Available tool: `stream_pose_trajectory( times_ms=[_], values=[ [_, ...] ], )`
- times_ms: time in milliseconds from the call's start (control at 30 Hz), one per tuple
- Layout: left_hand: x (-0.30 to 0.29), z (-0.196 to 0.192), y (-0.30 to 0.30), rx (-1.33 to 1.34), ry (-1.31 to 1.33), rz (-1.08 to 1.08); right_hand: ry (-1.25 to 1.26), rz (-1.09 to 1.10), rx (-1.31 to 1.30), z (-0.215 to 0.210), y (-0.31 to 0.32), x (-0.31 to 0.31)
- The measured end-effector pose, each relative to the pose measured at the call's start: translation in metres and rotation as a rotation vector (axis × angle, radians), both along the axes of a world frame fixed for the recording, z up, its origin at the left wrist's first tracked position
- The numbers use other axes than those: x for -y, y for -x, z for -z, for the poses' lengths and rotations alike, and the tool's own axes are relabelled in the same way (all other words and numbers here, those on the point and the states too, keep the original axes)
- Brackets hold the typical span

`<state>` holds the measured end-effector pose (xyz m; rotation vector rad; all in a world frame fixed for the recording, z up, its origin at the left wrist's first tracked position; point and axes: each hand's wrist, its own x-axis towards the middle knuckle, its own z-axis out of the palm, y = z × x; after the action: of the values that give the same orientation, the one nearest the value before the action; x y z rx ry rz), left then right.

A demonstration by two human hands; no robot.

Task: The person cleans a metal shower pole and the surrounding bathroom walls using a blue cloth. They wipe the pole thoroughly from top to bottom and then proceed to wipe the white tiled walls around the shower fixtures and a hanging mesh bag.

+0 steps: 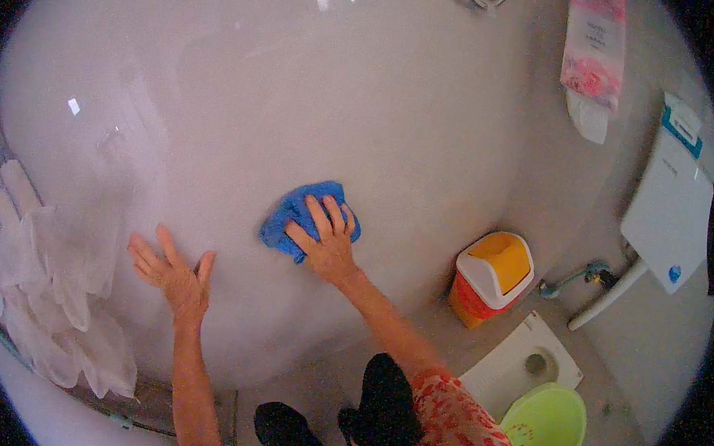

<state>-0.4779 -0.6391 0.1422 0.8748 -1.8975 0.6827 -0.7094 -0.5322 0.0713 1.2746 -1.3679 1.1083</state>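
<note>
A blue cloth (288, 219) is pressed flat against the pale glossy wall (241, 120) under my right hand (329, 250). The fingers of that hand lie spread over the cloth and hold it to the wall. To the left, my left hand (173, 274) rests near or against the same wall, fingers stretched and thumb apart, with nothing in it. Several thin whitish gloves (55, 280) hang in a bunch left of my left hand, apart from it.
A red and orange bin (492, 270) with a white lid stands at the right, beside a squat toilet (519, 361) and a green basin (552, 423). A white cistern (669, 203) and a pink tissue pack (593, 66) are on the right wall. My dark shoes (388, 398) are below.
</note>
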Motion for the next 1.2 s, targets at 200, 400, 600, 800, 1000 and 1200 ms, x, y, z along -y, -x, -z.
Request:
stream_pose_trajectory(
  times_ms=[200,400,600,800,1000,1200],
  values=[
    [0.005,-0.004,-0.002,0.009,0.055,-0.006,0.037,0.133,0.008,-0.049,0.071,-0.027],
    [0.004,-0.01,-0.007,0.036,0.05,-0.047,0.287,0.148,0.172,-0.056,0.144,-0.044],
    [-0.003,-0.009,-0.001,0.092,0.041,-0.062,0.42,0.434,0.565,-0.009,0.215,-0.058],
    [-0.023,0.025,0.025,0.046,-0.017,0.014,0.571,0.321,0.979,0.036,0.228,-0.072],
    [-0.041,0.022,0.048,0.066,-0.023,0.006,0.46,0.381,0.779,0.054,0.159,-0.038],
    [-0.04,0.023,0.061,0.075,-0.072,0.084,0.352,0.23,0.58,0.039,0.086,-0.016]
  ],
)
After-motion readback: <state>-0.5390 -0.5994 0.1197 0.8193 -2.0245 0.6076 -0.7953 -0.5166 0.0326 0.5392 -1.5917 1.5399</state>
